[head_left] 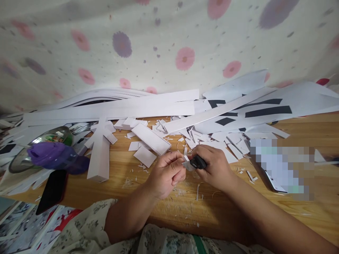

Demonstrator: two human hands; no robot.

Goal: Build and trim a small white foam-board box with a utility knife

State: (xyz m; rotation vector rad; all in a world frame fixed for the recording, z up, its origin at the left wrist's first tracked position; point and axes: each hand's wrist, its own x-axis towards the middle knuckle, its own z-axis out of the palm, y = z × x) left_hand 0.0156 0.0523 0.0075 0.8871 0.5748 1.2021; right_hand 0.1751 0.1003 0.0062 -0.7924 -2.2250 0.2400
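The left hand [167, 173] is curled into a loose fist, knuckles up, thumb and forefinger pinched together at its right side. Its bare forearm runs down and left to a sleeve at the elbow. The right hand [214, 165] lies just right of the left, almost touching it, back of the hand up, fingers bent and closed around something dark at its left edge. Its forearm stretches down and to the right, bare all the way. Both wrists sit low and straight, the fingertips meeting between the two hands.
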